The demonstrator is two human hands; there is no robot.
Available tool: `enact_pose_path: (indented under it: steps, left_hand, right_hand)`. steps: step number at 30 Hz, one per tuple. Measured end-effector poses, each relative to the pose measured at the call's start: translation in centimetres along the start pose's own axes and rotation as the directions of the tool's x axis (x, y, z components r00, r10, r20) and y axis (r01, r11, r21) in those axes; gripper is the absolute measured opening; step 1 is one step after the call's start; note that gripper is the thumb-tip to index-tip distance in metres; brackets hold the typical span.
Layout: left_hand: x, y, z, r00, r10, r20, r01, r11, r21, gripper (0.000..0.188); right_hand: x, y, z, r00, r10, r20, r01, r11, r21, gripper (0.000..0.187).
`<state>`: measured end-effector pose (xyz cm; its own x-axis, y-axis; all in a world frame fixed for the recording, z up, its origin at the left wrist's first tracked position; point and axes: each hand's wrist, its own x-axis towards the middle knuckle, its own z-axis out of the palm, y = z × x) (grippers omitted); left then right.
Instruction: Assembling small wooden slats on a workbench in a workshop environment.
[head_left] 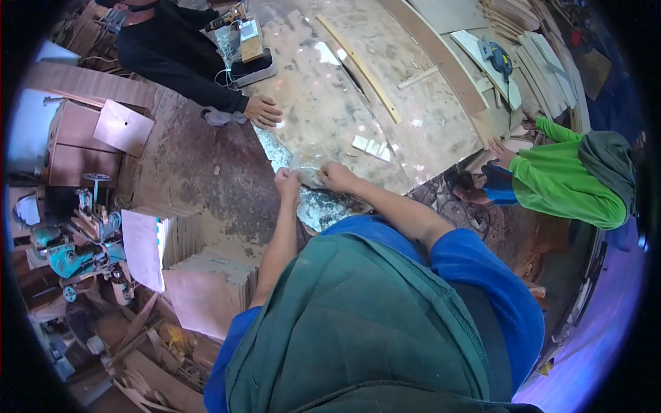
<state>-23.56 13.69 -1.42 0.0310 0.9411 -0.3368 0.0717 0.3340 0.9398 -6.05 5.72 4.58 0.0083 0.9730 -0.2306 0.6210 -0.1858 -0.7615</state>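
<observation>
Both my hands are at the near edge of the worktable [303, 89], close together. My left hand [288, 183] is closed, its fingers pinching one side of a thin, see-through piece that looks like plastic [309, 176]. On the other side, my right hand [337, 177] is closed on the same piece with bent fingers. Its exact kind is too small and glossy to make out. Beyond my right hand lie several short pale wood blocks [372, 146] on the tabletop. A mottled grey-white surface [323, 206] shows below my hands.
A person in black [172, 55] rests a hand on the table's left edge, near a drill [236, 15]. Someone in green [564, 172] works at the right. A long wood strip [358, 67] and a blue power tool [497, 60] lie beyond. Stacked panels [206, 292] stand left.
</observation>
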Motion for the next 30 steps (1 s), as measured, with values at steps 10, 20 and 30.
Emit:
enact_pose_path:
  steps: [10, 20, 30]
  left_hand:
    - [-0.2, 3.8, 3.4, 0.999, 0.041, 0.018, -0.044, 0.956, 0.29, 0.042]
    - [-0.1, 2.1, 4.7, 0.95, 0.273, -0.149, -0.207, 0.912, 0.354, 0.041]
    - [-4.1, 6.9, 4.3, 0.747, 0.662, -0.053, -0.444, 0.557, 0.702, 0.039]
  right_hand:
    - [-1.3, 1.2, -2.2, 0.981, -0.189, -0.032, 0.182, 0.97, -0.162, 0.018]
    - [-0.8, 1.5, -5.1, 0.882, 0.311, -0.355, 0.015, 0.733, 0.68, 0.019]
    - [-1.9, 3.0, -11.0, 0.994, -0.061, -0.094, 0.053, 0.995, -0.084, 0.019]
